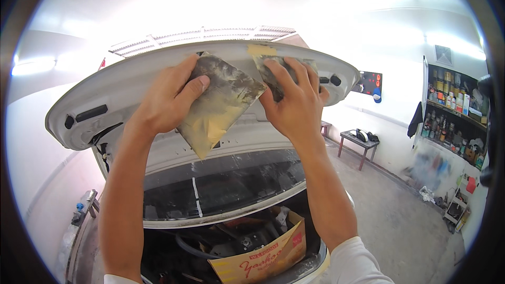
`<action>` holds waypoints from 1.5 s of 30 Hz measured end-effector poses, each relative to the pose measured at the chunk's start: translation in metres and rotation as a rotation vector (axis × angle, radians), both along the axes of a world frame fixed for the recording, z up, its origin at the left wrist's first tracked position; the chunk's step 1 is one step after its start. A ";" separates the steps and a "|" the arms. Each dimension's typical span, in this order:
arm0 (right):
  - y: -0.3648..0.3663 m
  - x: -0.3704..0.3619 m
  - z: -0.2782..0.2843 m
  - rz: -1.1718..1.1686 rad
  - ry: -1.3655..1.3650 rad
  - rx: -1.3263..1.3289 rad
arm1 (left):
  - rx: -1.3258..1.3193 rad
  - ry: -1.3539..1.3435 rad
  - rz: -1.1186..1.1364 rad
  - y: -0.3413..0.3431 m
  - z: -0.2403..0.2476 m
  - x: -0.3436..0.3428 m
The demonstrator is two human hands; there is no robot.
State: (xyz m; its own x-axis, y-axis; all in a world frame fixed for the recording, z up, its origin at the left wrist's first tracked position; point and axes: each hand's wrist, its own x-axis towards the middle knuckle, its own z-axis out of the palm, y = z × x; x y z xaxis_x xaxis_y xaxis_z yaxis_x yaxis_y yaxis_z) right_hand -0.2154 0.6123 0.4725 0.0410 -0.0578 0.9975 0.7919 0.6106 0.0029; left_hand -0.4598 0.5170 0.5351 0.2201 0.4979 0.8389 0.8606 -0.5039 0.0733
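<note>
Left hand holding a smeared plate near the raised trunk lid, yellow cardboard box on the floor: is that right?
Not quite: the head view shows the yellow cardboard box inside the open trunk. The left hand does hold a smeared plate near the raised lid.

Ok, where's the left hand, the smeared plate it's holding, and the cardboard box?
Left hand (165, 97): head view, back of the hand.
Smeared plate (220, 104): head view, middle of its face.
Cardboard box (260, 256): head view, its printed side.
</note>
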 end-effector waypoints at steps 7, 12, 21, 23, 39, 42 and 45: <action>0.013 -0.025 0.016 -0.036 0.031 0.002 | -0.045 -0.028 -0.047 -0.008 0.002 0.007; 0.018 -0.026 0.019 -0.027 0.044 0.041 | -0.030 0.003 -0.081 -0.006 0.001 0.005; 0.006 -0.020 0.027 -0.049 -0.069 -0.161 | -0.057 -0.022 -0.104 -0.008 -0.001 0.007; 0.002 -0.018 0.032 -0.063 -0.093 -0.194 | -0.049 -0.018 0.006 -0.009 -0.002 0.007; -0.021 0.006 0.023 -0.079 -0.161 -0.204 | -0.100 -0.035 -0.170 -0.013 0.005 0.011; -0.006 -0.007 0.027 -0.078 -0.120 -0.188 | -0.075 -0.026 -0.131 -0.013 0.006 0.011; -0.002 -0.013 0.029 -0.075 -0.095 -0.197 | -0.057 -0.022 -0.133 -0.014 0.004 0.010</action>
